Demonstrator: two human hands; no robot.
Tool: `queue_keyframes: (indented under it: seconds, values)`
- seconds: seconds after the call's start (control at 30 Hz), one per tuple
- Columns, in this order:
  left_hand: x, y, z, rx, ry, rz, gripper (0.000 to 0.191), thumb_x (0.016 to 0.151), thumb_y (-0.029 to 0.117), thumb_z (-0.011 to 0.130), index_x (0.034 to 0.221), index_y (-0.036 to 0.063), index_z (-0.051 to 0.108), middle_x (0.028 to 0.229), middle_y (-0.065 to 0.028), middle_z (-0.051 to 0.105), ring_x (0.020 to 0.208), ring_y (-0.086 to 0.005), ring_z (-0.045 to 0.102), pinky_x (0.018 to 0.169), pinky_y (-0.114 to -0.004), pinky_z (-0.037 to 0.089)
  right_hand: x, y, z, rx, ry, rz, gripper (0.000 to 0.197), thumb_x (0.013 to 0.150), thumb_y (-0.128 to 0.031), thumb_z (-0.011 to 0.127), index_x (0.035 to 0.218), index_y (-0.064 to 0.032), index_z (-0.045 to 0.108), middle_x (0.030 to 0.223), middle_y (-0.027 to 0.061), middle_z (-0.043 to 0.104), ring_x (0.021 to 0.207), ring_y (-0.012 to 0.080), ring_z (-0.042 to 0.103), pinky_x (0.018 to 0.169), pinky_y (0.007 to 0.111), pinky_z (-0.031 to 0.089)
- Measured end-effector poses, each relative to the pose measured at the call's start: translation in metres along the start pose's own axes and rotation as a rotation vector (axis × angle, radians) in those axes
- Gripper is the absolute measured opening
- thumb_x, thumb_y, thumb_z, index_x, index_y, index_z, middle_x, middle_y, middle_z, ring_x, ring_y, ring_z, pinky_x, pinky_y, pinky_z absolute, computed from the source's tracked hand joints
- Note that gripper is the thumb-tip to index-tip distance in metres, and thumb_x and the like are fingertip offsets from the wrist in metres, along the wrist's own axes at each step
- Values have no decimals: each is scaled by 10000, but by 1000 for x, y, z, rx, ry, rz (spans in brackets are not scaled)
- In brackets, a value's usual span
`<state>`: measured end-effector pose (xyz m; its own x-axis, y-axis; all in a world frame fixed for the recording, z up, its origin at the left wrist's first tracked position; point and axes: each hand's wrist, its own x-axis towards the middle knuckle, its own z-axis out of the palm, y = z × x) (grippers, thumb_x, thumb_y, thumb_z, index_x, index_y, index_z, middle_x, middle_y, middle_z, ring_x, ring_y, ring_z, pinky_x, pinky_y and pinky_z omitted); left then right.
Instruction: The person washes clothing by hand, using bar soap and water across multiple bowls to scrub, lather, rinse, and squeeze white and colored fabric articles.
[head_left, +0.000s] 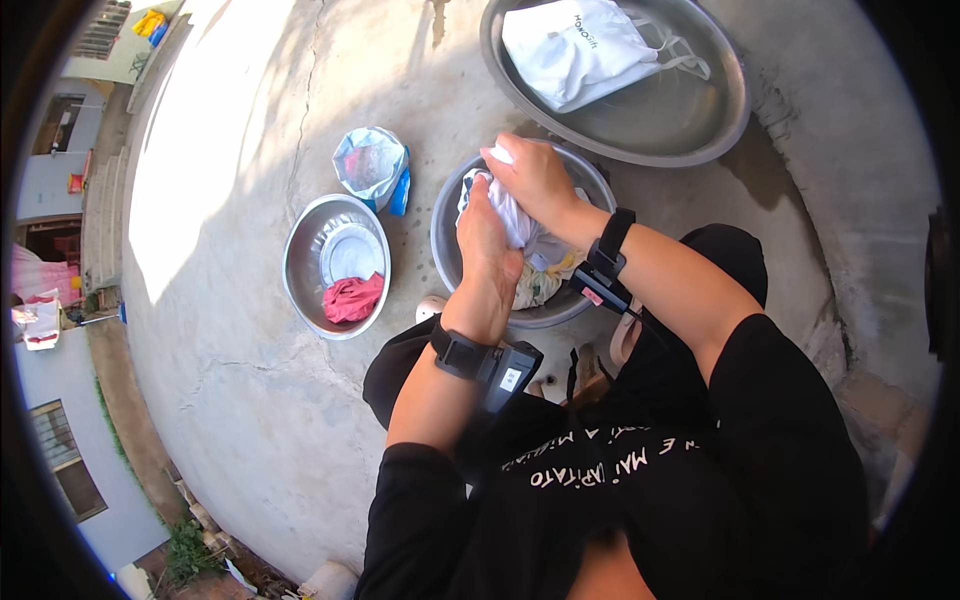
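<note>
Both of my hands grip a bunched white cloth (507, 207) above a grey metal basin (444, 238). My left hand (486, 232) wraps its lower left side, thumb pointing away from me. At the upper end, my right hand (531, 174) is clenched around the fabric, and a bit of white shows by its fingers. Beneath them in the basin lie more wet-looking clothes, among them a pale patterned cloth (534, 288) with yellow and green. My hands and wrists hide part of the basin's contents.
To the left, a smaller metal basin (300, 225) holds a red cloth (352, 298). Behind it stands an opened blue-and-white plastic bag (371, 161) of powder. A large metal tub (637, 154) at the upper right contains water and a white drawstring bag (577, 49). The concrete ground (255, 420) is cracked.
</note>
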<state>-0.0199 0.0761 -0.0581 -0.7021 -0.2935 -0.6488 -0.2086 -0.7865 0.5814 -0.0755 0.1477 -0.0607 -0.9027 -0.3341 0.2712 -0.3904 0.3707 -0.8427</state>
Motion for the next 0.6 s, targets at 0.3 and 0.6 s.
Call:
queue_keyframes:
  seconds: [0.3,0.6]
  values:
    - [-20,-8,27,35,121,-72,270,891,324,479,991,80,539,891,-47,582,756,-184,584,627,-334,473,5,11,-6,-52,31,188,260,812,-191,586,662,2,498,592,197,534,568,379,535,496,418,405]
    - [-18,4,18,175,13,-114,265,907,295,462,1002,60,542,893,-53,593,802,-193,592,687,-328,483,11,20,-13,-47,47,156,301,809,-269,558,699,10,538,658,235,558,662,415,552,579,442,439]
